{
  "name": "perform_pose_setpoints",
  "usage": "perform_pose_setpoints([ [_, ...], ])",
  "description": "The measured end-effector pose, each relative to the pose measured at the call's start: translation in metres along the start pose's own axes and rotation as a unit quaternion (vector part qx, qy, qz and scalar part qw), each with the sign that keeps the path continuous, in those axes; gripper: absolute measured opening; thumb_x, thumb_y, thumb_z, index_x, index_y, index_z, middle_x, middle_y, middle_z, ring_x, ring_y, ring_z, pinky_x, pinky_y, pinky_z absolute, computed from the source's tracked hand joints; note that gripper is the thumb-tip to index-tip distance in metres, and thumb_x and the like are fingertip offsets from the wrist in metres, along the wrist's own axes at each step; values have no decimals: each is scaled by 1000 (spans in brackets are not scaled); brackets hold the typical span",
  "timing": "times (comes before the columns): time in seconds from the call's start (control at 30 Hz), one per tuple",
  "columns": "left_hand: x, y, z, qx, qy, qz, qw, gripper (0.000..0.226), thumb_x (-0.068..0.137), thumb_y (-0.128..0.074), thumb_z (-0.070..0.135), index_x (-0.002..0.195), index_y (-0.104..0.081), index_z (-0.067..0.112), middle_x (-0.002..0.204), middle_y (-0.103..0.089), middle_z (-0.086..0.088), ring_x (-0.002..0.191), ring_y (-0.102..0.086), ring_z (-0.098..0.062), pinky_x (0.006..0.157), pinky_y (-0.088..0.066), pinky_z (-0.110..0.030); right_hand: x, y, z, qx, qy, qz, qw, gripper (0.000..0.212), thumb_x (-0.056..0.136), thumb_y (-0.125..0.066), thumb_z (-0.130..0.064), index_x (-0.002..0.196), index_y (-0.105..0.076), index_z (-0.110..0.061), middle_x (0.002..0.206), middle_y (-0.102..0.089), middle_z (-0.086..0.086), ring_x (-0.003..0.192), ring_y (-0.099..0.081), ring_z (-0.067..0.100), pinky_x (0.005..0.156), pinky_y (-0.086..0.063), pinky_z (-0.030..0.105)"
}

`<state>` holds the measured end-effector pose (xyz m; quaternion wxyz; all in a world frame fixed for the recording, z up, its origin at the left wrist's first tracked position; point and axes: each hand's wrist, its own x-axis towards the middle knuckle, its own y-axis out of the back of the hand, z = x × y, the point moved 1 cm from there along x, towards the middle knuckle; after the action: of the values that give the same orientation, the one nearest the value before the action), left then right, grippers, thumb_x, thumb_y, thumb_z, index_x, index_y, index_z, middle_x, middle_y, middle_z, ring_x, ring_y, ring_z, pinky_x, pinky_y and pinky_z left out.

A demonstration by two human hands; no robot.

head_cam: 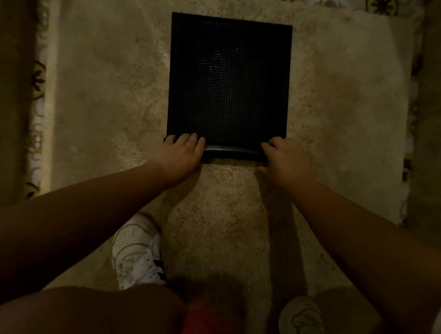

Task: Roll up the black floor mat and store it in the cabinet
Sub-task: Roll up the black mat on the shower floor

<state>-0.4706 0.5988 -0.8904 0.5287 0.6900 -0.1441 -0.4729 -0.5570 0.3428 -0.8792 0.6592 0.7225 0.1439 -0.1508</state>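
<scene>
Bare forearms, no sleeves, no watch or rings visible on left hand point(181, 153) or right hand point(283, 161). Below the hands: white perforated sneakers point(136, 252) with dark side stripes. Red garment point(204, 326) between the knees.

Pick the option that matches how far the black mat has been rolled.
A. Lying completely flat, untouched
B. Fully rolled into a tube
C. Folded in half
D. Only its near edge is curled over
D: the black mat lies mostly flat, with only its near edge curled under the left hand and right hand.
</scene>
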Motion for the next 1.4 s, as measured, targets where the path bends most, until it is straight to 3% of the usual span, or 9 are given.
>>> perform_pose_setpoints([
  [0.13,4,1,-3,-19,11,3,1000,57,96,-48,25,145,-27,3,148,-34,-24,134,-32,-40,98,-42,-55,12,9,0,-20,9,-39,999,37,83,-66,-34,112,-63,-11,112,-55,10,97,-52,28,74,-48,38],
  [0.23,5,4,-7,-17,15,23,999,55,90,-54,23,140,-35,7,133,-45,-21,119,-42,-38,88,-46,-51,17,11,0,1,-6,-61,998,27,85,-65,-30,104,-66,-11,102,-54,10,92,-54,28,73,-49,37],
  [0.37,8,11,-7,-18,21,46,999,41,89,-55,32,125,-45,14,116,-53,-13,105,-50,-32,82,-43,-47,27,13,8,68,-30,-80,994,39,82,-70,-36,113,-64,-13,107,-60,9,97,-58,28,79,-50,36],
  [0.47,12,19,-9,-39,23,47,998,33,89,-54,30,118,-46,15,111,-55,-13,102,-52,-32,80,-42,-45,32,14,14,107,-44,-72,991,42,78,-75,-37,112,-60,-18,108,-64,7,92,-59,25,70,-42,31],
  [0.7,12,18,-29,-209,33,31,977,47,86,-64,43,123,-58,15,113,-62,-13,105,-56,-32,81,-48,-39,32,15,16,201,-82,-113,970,34,77,-78,-39,105,-69,-22,92,-59,0,79,-54,16,53,-34,21],
  [0.83,2,9,-32,-303,63,57,949,41,80,-72,41,113,-63,18,107,-68,-8,96,-62,-26,71,-39,-29,24,11,13,251,-77,-136,955,36,82,-75,-35,113,-70,-17,101,-63,2,88,-57,16,59,-40,21],
  [1.0,0,5,-30,-325,64,33,943,38,84,-69,39,112,-67,14,107,-67,-10,98,-60,-27,76,-45,-33,18,5,9,253,-71,-127,957,41,87,-70,-32,120,-67,-9,119,-61,11,108,-56,26,86,-44,30],
  [1.27,4,2,-32,-307,60,57,948,39,86,-66,41,109,-69,10,106,-55,-15,103,-45,-32,85,-41,-39,21,5,13,285,-84,-121,947,38,86,-70,-35,117,-70,-12,100,-56,-2,90,-54,14,69,-38,21],
  [1.4,8,4,-35,-322,63,45,944,36,89,-62,40,110,-70,12,98,-52,-11,93,-51,-28,76,-45,-36,27,3,16,348,-144,-102,921,40,76,-80,-35,109,-70,-15,98,-63,0,79,-56,8,62,-42,17],
])
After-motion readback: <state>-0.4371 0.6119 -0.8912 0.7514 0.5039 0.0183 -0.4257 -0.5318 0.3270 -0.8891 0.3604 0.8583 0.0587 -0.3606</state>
